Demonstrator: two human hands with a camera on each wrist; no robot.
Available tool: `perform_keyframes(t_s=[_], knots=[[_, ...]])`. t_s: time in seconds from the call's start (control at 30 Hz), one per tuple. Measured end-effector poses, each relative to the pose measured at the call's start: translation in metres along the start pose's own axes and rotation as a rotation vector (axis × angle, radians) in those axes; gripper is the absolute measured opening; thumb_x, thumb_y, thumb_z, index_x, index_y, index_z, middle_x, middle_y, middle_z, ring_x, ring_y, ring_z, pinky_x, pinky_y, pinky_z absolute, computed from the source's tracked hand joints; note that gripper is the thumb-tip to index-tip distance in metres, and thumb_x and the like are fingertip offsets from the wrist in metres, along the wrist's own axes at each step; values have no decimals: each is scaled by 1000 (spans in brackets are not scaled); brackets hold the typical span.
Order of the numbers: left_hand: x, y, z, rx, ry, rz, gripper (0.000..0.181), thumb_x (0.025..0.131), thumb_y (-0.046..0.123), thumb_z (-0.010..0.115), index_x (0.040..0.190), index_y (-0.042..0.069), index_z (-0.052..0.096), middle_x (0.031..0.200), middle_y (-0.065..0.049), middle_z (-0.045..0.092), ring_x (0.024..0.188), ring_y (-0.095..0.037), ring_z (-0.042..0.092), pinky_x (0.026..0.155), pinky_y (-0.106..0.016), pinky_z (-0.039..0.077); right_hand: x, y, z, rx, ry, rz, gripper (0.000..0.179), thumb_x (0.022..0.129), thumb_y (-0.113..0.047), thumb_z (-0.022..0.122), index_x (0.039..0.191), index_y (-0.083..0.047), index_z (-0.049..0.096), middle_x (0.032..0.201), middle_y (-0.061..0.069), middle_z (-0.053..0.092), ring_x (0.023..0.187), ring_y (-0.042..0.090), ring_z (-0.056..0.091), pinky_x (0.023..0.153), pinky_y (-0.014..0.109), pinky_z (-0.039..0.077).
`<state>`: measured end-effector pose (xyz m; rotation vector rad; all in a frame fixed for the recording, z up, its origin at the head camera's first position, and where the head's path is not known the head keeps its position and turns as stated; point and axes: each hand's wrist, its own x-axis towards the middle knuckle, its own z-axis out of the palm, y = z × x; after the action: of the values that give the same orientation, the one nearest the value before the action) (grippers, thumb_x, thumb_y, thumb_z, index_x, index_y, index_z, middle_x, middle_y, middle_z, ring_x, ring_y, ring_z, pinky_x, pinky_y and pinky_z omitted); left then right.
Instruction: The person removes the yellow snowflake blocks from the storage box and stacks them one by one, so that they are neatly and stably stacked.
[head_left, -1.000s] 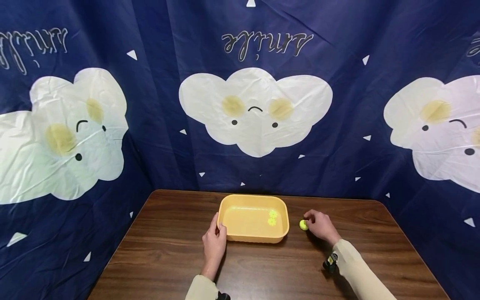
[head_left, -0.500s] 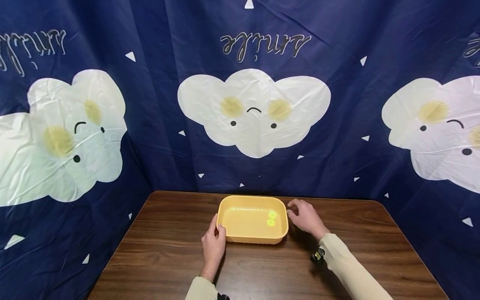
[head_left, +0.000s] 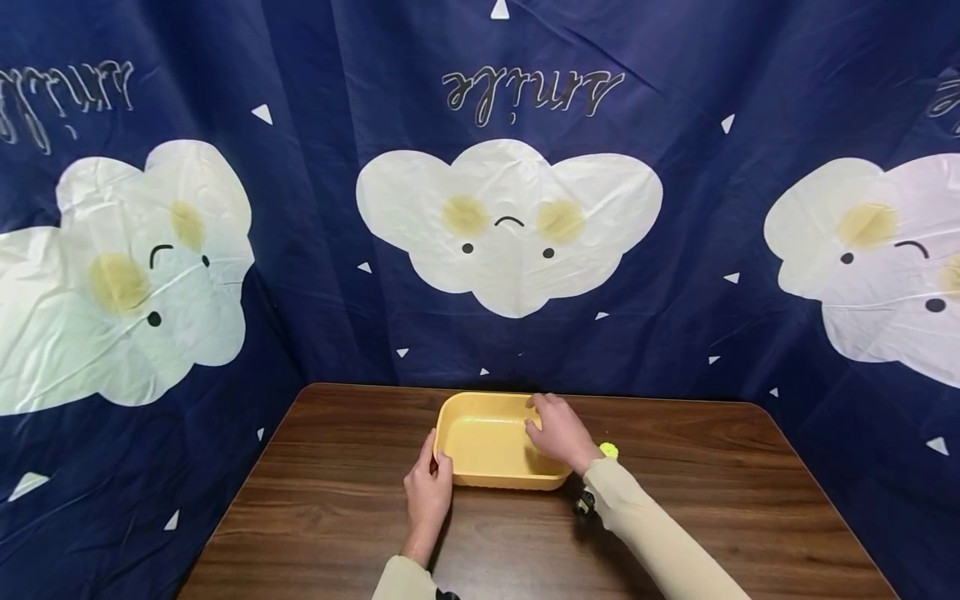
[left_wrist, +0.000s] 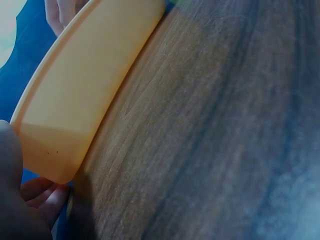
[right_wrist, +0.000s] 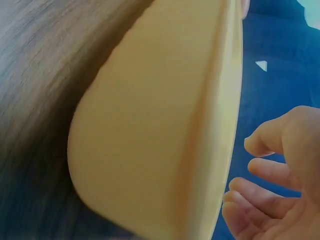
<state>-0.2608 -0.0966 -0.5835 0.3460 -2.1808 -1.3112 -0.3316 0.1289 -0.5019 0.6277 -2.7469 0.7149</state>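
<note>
My left hand grips the left end of a yellow plastic tray. In the left wrist view, the thumb is at the rim of the tray and the fingers curl around the corner. Over the right side of the tray hangs my right hand, its fingers loosely spread. The right wrist view shows the right hand beyond the rim, thumb and fingers apart, nothing visible between them. A small bright yellow-green piece lies on the table right of the tray, partly behind the right wrist.
The brown wood-grain table bears the tray near its back edge. Dark blue cloth with white cloud prints hangs close behind and at both sides. Dark wrist cameras sit at the cuffs of the pale sleeves.
My right hand has moved left from beside the yellow-green piece to over the tray. It now covers the bright flower shapes seen inside earlier. The left hand and tray stay put.
</note>
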Motion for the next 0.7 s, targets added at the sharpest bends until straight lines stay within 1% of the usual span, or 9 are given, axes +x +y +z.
perform_keyframes(t_s=[0.13,0.2,0.3,0.37,0.47,0.53,0.6,0.7], knots=[[0,-1,0,3,3,7,44,95,12,63,139,11,64,127,-18,70,103,-33,71,84,-50,58,3,-5,14,-42,-32,4,29,87,-9,70,111,6,65,105,23,67,94,38,65,83,48,54],[0,-2,0,6,-3,5,44,95,12,62,139,11,63,127,-18,70,103,-32,71,84,-49,58,3,-5,19,-72,-65,25,30,86,-8,69,112,7,64,106,25,65,92,38,66,83,48,55],[-1,-3,1,13,10,20,44,94,12,62,139,12,64,123,-18,72,99,-32,72,82,-50,58,1,-4,27,-104,-126,69,31,86,-7,67,113,7,62,106,26,63,88,37,65,81,47,55],[-2,-4,1,22,23,39,44,93,11,63,138,12,64,120,-18,73,95,-32,72,80,-50,58,0,-2,30,-129,-141,87,28,83,-6,68,107,5,61,98,22,63,82,35,64,77,46,55],[-2,-5,1,28,35,51,45,92,11,63,137,13,65,117,-18,74,92,-32,72,77,-50,57,-1,0,32,-157,-153,96,21,79,-4,68,97,1,57,79,14,59,71,31,61,68,44,54],[-1,-4,0,28,26,37,45,93,12,63,138,14,65,119,-17,74,93,-31,72,78,-49,58,-1,1,33,-170,-163,103,20,78,-3,68,93,-1,55,71,9,54,67,29,59,65,43,52],[0,-3,-1,22,12,20,45,94,13,64,139,15,64,122,-16,72,96,-30,72,80,-48,58,0,1,34,-172,-170,108,20,78,-2,68,93,-1,54,67,8,53,65,29,58,63,43,51],[1,-3,-1,15,0,5,45,94,14,64,140,14,63,126,-16,71,99,-30,72,82,-48,58,1,2,36,-178,-174,104,21,77,-1,68,94,-1,55,68,7,53,66,28,58,65,43,52]])
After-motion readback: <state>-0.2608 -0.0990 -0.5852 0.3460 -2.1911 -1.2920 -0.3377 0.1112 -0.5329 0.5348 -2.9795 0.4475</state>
